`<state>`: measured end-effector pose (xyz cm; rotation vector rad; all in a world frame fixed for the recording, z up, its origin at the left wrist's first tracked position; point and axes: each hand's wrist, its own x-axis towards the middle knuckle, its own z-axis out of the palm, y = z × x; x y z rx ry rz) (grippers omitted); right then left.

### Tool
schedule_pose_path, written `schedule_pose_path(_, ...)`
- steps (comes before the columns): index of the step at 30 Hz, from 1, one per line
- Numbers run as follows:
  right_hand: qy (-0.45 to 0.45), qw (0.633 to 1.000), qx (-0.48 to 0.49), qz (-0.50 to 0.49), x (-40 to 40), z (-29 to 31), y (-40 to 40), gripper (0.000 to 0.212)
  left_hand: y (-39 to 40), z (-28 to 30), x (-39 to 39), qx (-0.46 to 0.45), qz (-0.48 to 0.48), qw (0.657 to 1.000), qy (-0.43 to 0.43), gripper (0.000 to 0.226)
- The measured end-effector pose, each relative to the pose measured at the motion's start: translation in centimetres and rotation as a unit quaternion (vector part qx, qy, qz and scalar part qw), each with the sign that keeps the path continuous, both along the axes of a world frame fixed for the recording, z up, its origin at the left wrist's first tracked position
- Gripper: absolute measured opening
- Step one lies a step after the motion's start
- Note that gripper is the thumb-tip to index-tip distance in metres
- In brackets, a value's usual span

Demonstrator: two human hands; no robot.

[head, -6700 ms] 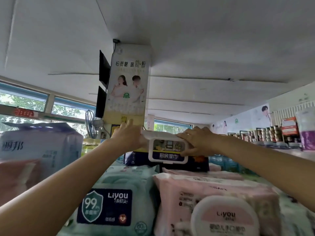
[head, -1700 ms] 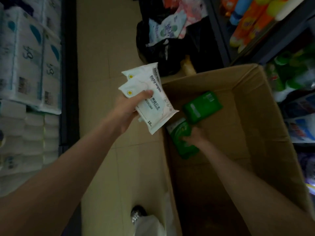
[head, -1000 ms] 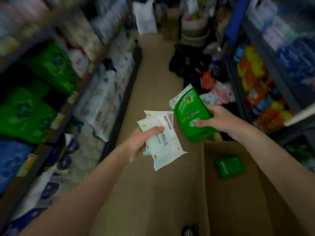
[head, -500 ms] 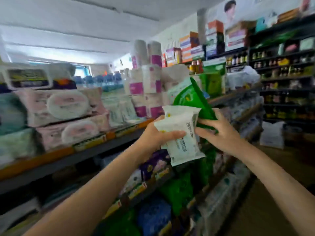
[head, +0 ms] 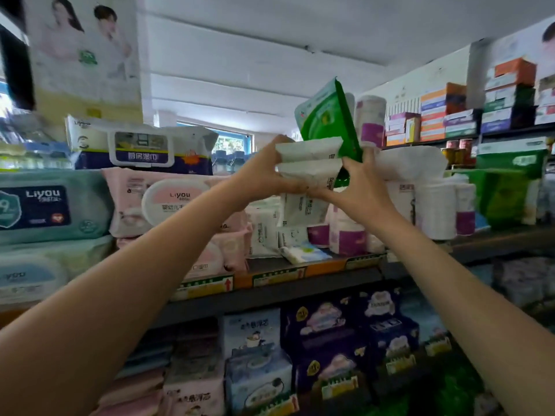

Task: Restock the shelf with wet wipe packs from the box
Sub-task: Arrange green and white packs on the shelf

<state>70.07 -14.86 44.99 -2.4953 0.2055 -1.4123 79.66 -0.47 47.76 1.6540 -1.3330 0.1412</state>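
Above the shelf [head: 270, 283], raised between both hands: two white wipe packs [head: 309, 163] gripped by the left hand [head: 264, 172], a green pack [head: 327, 121] pinched upright by the right hand [head: 363, 184]. Probably mid-placement; next, lowering onto the small white packs [head: 267, 229] standing below. Box out of view; right fingertips hidden behind packs.

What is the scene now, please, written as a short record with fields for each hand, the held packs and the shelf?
left hand: left hand grips two white wipe packs
right hand: right hand holds green wipe pack, tilted upward
position: both raised in front of the upper shelf
shelf contents: pink Liyou packs, small white packs standing below the hands
box: not in view
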Motion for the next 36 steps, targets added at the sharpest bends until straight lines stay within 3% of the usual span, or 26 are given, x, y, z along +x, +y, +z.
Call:
schedule_pose_path(4, 0.066, 0.995, 0.048, 0.059, 3.8, 0.4, -2.9, 0.058, -2.2, 0.8, 2.6, 0.039, 0.092, 0.995, 0.011, 0.080)
schedule_pose_path(6, 0.119, 0.989, 0.033, 0.078, 5.7, -0.2, -3.7, 0.058, -3.2, 0.6, 3.8, 0.118, 0.176, 0.976, -0.057, 0.097)
schedule_pose_path(9, 0.209, 0.971, 0.026, 0.111, 8.4, -1.3, -4.6, 0.071, -4.3, 0.3, 5.1, 0.277, 0.284, 0.894, -0.210, 0.085)
schedule_pose_path(12, 0.252, 0.958, 0.038, 0.129, 10.6, -2.2, -4.9, 0.053, -5.2, 0.1, 5.9, 0.381, 0.329, 0.832, -0.233, 0.070)
schedule_pose_path(14, 0.270, 0.953, 0.032, 0.132, 12.0, -2.7, -5.1, 0.047, -6.0, -0.4, 6.2, 0.459, 0.383, 0.753, -0.276, 0.069)
schedule_pose_path(17, 0.258, 0.964, -0.015, 0.066, 13.2, -3.3, -5.2, 0.048, -7.0, -1.5, 6.6, 0.516, 0.454, 0.609, -0.395, 0.047)
schedule_pose_path(19, 0.199, 0.979, -0.048, 0.027, 13.7, -3.4, -5.0, 0.043, -7.4, -2.3, 7.2, 0.518, 0.465, 0.578, -0.426, 0.040)
schedule_pose_path(23, 0.099, 0.989, -0.110, -0.011, 14.3, -3.5, -4.4, 0.028, -7.6, -3.7, 7.6, 0.506, 0.463, 0.575, -0.446, 0.043)
schedule_pose_path(27, 0.005, 0.998, -0.063, -0.015, 14.1, -2.9, -4.1, 0.028, -7.7, -4.9, 7.6, 0.542, 0.422, 0.550, -0.475, 0.038)
schedule_pose_path(29, -0.012, 0.999, -0.032, -0.003, 13.9, -2.4, -3.8, 0.027, -7.3, -5.2, 7.3, 0.549, 0.412, 0.559, -0.464, 0.040)
schedule_pose_path(30, -0.024, 0.999, -0.026, 0.002, 13.6, -2.1, -3.6, 0.026, -7.0, -5.2, 6.9, 0.528, 0.406, 0.579, -0.469, 0.040)
schedule_pose_path(32, -0.066, 0.998, -0.018, 0.014, 12.8, -1.5, -3.1, 0.024, -5.5, -4.8, 5.8, 0.417, 0.382, 0.663, -0.490, 0.040)
schedule_pose_path(34, -0.117, 0.993, -0.011, 0.029, 11.5, -0.6, -2.0, 0.024, -3.4, -3.9, 4.8, 0.231, 0.350, 0.747, -0.516, 0.044)
schedule_pose_path(36, -0.158, 0.987, -0.022, 0.038, 9.8, 0.7, 0.1, 0.023, -0.8, -2.4, 4.7, 0.058, 0.352, 0.744, -0.565, 0.051)
